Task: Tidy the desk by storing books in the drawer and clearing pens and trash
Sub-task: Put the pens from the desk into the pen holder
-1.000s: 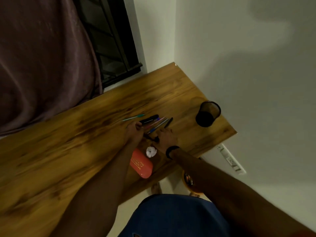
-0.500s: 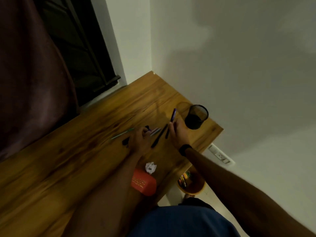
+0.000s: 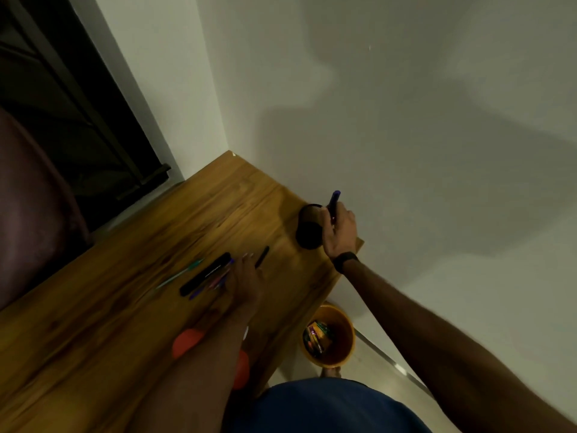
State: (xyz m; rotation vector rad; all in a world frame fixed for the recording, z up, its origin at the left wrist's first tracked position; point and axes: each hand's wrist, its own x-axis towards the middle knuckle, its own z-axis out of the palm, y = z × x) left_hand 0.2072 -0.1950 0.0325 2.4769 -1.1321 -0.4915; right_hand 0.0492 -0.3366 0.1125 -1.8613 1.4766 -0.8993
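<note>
My right hand (image 3: 339,230) grips a blue pen (image 3: 333,202) upright, just right of the rim of a black mesh pen cup (image 3: 307,225) at the desk's far right corner. My left hand (image 3: 246,280) lies on several loose pens in the middle of the wooden desk (image 3: 125,307): a thick black marker (image 3: 204,274), a green pen (image 3: 181,273), a purple one (image 3: 199,292) and a short black pen (image 3: 261,257). Whether the left fingers grip any pen is hidden. An orange case (image 3: 184,341) lies near the front edge, partly under my left forearm.
An orange bin (image 3: 340,345) with wrappers inside stands on the floor below the desk's right end. White walls meet at the desk's far corner. A dark window and a brown curtain (image 3: 31,198) are at the left.
My right hand has carried the blue pen from the pile over to the pen cup. The left hand stays on the pens. The view has swung right, and the crumpled paper is hidden now.
</note>
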